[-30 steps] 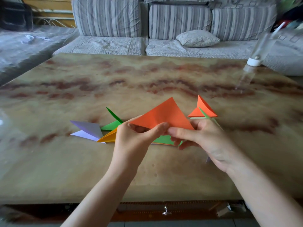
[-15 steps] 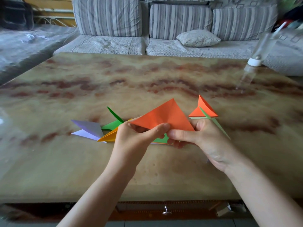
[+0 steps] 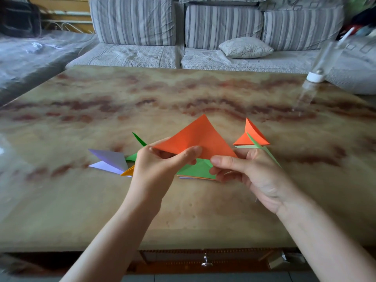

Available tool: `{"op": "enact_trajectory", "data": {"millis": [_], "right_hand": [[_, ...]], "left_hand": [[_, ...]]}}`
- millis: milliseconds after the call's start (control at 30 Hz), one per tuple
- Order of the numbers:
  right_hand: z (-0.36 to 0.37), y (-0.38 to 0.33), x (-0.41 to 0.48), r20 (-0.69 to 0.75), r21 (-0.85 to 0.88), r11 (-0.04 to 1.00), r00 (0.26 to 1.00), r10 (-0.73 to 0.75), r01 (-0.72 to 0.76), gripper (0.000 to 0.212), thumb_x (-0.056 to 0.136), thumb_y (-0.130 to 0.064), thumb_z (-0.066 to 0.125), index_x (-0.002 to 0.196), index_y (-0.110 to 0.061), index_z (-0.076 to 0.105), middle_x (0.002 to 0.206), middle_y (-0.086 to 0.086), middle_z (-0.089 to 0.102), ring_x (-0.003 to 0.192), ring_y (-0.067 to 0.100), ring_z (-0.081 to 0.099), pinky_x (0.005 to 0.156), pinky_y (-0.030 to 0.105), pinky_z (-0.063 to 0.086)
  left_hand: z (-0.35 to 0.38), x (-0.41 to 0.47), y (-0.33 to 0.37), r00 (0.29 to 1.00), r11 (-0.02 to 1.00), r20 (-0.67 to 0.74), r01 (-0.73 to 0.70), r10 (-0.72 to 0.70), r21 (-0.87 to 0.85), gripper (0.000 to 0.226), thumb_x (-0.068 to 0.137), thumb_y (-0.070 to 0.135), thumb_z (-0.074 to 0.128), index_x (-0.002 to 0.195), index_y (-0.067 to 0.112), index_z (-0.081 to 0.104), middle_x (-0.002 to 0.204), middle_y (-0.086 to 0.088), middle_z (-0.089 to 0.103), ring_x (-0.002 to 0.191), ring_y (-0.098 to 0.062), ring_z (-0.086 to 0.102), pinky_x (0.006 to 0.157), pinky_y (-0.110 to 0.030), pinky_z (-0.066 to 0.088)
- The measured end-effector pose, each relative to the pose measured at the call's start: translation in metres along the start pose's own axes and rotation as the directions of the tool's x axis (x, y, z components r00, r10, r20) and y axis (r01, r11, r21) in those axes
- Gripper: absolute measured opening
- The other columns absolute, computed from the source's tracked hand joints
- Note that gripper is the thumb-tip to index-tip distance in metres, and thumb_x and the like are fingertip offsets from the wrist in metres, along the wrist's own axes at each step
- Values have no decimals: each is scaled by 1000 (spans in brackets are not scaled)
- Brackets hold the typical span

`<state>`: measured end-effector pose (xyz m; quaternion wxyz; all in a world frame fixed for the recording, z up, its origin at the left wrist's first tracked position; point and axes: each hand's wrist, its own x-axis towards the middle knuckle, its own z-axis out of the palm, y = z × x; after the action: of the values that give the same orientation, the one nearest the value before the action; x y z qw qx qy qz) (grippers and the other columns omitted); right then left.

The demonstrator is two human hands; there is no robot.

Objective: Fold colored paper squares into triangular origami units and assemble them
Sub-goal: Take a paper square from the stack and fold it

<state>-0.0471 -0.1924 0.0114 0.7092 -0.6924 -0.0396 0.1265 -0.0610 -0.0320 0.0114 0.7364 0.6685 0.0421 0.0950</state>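
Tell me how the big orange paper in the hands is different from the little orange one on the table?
The big orange triangle is pinched above the table by the left hand and right hand; the little orange piece sits on it untouched. The big orange triangle looks wider and nearly flat; the little orange piece is folded tighter, one point sticking up. Both are orange paper triangles.

Paper count. Orange: 2, the orange triangle (image 3: 200,139) held up and the orange unit (image 3: 251,135) on the table (image 3: 183,94) toward its right edge. Green: 3, namely the dark green piece (image 3: 139,139), green sheet (image 3: 195,168) and pale green piece (image 3: 264,149). Purple unit (image 3: 109,161): 1. Yellow piece (image 3: 128,171): 1, mostly hidden. Hands: 2, left hand (image 3: 154,169) and right hand (image 3: 256,176). Bottle (image 3: 317,74): 1, far right corner.
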Motion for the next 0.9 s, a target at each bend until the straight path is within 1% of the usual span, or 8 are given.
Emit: {"op": "enact_trajectory", "data": {"millis": [233,400,633,733,833,900], "right_hand": [[0,0,0,-1,64,998,1000,6,-5,14,58,-19,72,67,-9,74,66,9,71,56,15,63,57,19,51],[-2,-1,1,6,70,996,999,46,-46,14,55,-20,74,66,-11,75,67,8,71,54,12,63,58,21,50],[-4,-1,0,-9,71,995,997,71,-70,19,51,-21,76,66,-10,72,66,10,71,52,13,65,51,18,50],[-5,-2,1,-34,94,994,997,66,-62,19,47,-23,78,58,-13,67,66,10,71,51,14,65,50,19,50],[-5,-2,0,-25,91,995,998,51,-49,22,46,-24,78,59,-12,65,66,10,71,53,15,66,51,19,50],[-6,-2,-1,-20,86,995,999,49,-47,20,48,-24,77,60,-12,67,67,10,72,53,15,66,51,18,50]], "left_hand": [[0,3,0,1000,1000,-19,-7,7,11,15,70,8,78,60,12,67,50,5,64,48,-1,55,52,-11,43],[1,2,-1,1000,1000,-18,-19,19,14,16,69,8,78,60,13,66,50,5,64,48,-1,54,51,-10,42],[0,2,-2,1000,1000,-22,-22,22,22,15,69,8,78,60,12,67,51,4,65,49,-3,54,52,-11,43],[-2,5,-3,999,999,-51,-10,12,31,15,69,12,79,60,12,68,52,3,66,51,-4,56,54,-13,44],[-3,5,-3,999,999,-53,-4,6,32,14,68,14,80,60,13,68,54,2,67,54,-6,57,57,-16,45],[-3,5,-3,999,999,-54,-1,3,33,14,67,15,80,60,13,68,55,2,67,56,-8,57,61,-21,45]]}}
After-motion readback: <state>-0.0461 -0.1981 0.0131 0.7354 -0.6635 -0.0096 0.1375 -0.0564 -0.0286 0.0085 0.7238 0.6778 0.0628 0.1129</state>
